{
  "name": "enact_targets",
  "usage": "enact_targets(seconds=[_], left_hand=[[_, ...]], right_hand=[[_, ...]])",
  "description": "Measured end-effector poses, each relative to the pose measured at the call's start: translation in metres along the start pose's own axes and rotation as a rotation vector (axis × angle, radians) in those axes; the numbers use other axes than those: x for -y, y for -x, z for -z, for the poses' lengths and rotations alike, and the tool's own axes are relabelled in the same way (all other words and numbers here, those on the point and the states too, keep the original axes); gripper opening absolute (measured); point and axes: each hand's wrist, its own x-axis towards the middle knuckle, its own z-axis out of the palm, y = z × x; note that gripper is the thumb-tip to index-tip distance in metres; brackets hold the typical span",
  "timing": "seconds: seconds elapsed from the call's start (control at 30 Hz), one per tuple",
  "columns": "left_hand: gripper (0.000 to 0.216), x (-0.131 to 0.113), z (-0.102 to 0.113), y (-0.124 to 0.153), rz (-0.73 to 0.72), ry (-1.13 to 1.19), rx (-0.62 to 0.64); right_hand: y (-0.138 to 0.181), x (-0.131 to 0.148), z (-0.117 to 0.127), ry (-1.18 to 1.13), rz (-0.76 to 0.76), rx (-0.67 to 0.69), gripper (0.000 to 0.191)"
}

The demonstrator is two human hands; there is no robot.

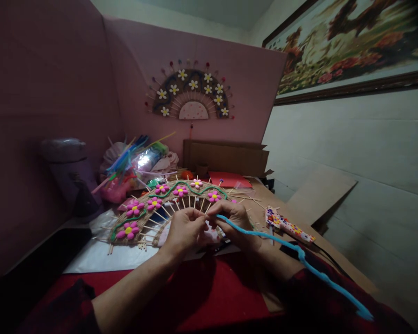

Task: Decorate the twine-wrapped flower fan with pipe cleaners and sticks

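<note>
A half-round woven fan craft with pink flowers, a green wavy line and wooden sticks lies on the table in front of me. My left hand is closed in a pinch at the fan's inner edge. My right hand is closed beside it, its fingertips touching those of the left. A long light-blue pipe cleaner starts at the fingertips of both hands and trails over my right forearm toward the lower right.
A flower-patterned glue gun lies right of my hands. Bags of craft supplies and a grey container stand at back left. A finished fan hangs on the pink board, a cardboard box below it. Red cloth covers the near table.
</note>
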Motion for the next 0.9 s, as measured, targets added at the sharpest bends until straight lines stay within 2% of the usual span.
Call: enact_targets(seconds=[0.1,0.2,0.3,0.43,0.53,0.67,0.77,0.9], left_hand=[[0.016,-0.003,-0.001,0.002,0.020,0.047,-0.012],[0.021,-0.006,-0.002,0.004,0.082,0.132,0.035],[0.026,-0.007,0.000,0.004,0.081,0.209,0.120],[0.027,-0.003,0.007,0.001,0.074,0.242,0.176],[0.024,0.000,0.010,-0.003,0.116,0.291,0.218],[0.016,-0.001,0.013,-0.005,0.212,0.373,0.317],[0.009,-0.003,0.014,-0.005,0.239,0.383,0.296],[0.007,-0.007,0.012,-0.004,0.213,0.378,0.175]], right_hand=[[0.000,0.000,-0.001,0.076,0.107,0.014,0.004],[-0.001,0.002,0.001,0.132,0.178,0.009,0.004],[-0.002,0.006,0.002,0.094,0.148,-0.027,0.004],[-0.004,0.011,-0.001,-0.139,0.023,-0.075,0.007],[-0.005,0.012,-0.002,-0.306,-0.056,-0.061,0.013],[-0.008,0.014,-0.002,-0.376,-0.065,-0.016,0.019],[-0.009,0.015,-0.001,-0.379,-0.054,-0.002,0.020],[-0.007,0.013,0.000,-0.315,-0.018,-0.036,0.014]])
